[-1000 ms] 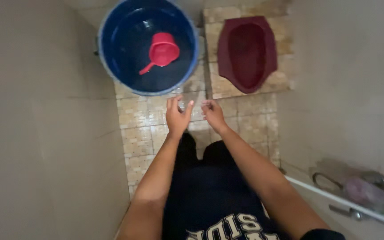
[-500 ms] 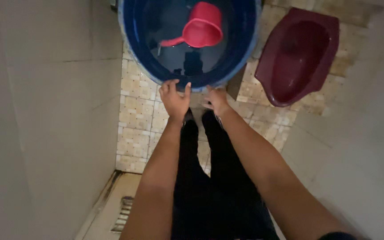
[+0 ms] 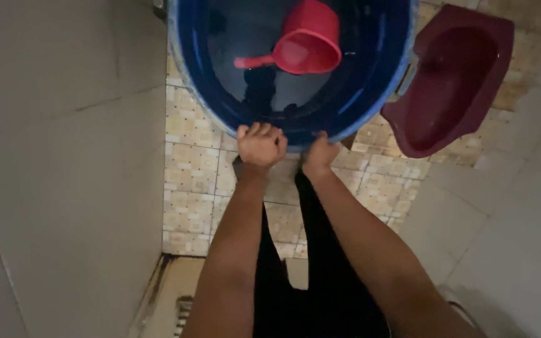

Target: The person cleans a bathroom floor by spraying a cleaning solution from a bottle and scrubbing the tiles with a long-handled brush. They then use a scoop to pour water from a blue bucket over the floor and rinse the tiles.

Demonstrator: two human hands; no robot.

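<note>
A big round blue tub [image 3: 370, 94] is sitting on the tiled floor [image 3: 192, 169], right in front of the person's feet. It is dark blue inside with a lighter blue rim, and it is holding dark, shiny water. A red scoop [image 3: 308, 44] with a thin handle is floating in the water near the far side, and the handle is pointing to the left.

The person is reaching down with 2 bare arms. The left hand [image 3: 261, 145] is resting at the near rim of the tub, with its fingers [image 3: 264, 133] curled in close together. It looks like they are hooking over the rim, but the picture is dark there, so it is hard to be sure. The right hand [image 3: 318, 153] is just beside it, also at the rim. Its fingers are tucking under the edge of the tub and cannot be seen, so it is not clear if they are gripping.

A dark red squat toilet [image 3: 452, 81] is lying in the floor just to the right of the tub.

The top of the tub is running out of the picture, and so is the far end of the toilet. The person's dark trousers [image 3: 320, 288] are hiding the floor below the arms. A grey wall [image 3: 64, 156] is filling the left side.
</note>
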